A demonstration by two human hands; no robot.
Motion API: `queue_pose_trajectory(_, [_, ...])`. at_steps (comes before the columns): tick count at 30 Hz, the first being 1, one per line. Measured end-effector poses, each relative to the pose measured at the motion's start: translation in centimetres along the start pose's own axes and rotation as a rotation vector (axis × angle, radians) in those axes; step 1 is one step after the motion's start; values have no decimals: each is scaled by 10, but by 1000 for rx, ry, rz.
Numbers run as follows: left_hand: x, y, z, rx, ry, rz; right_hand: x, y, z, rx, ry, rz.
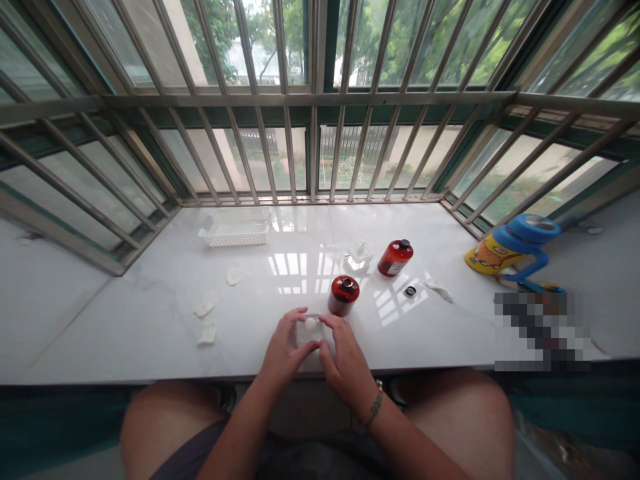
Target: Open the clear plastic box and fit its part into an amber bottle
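Observation:
Near the front edge of the white counter (165,320), my left hand (286,347) and my right hand (341,352) close around a small clear squarish container (311,327), one from each side. Its top shows a round whitish spot; whether that is an opening or a lid I cannot tell. Just beyond my right fingertips stands an uncapped reddish-brown bottle (344,295). Behind it lies a clear, shiny item with a whitish nozzle-like part (358,257). A second reddish-brown bottle (395,258), with a black cap on, is farther right. A loose black cap (411,291) rests near it.
A white perforated basket (235,230) sits at the back left. Whitish scraps (206,333) lie on the left, and a crumpled whitish piece (440,291) on the right. A blue-and-yellow jug (513,247) stands far right beside a pixelated patch. Metal bars (313,100) line the windows.

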State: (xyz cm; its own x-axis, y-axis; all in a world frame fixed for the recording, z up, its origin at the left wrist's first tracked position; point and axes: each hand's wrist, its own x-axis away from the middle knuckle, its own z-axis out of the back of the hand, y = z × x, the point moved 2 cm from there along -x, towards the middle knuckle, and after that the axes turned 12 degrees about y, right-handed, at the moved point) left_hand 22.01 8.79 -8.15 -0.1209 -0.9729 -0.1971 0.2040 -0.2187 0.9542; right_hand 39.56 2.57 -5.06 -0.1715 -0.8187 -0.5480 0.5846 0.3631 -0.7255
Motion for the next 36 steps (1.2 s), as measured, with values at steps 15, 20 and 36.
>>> queue_pose_trajectory(15, [4,6,-6,121,48,140,-32,-20,9,-36,133,108])
queue_pose_trajectory(20, [6,2,-6,99,65,144,-28,-23,23,-52,175,58])
queue_pose_trajectory(36, [7,-2,-6,-67,89,79,-14,-19,33,-63,154,109])
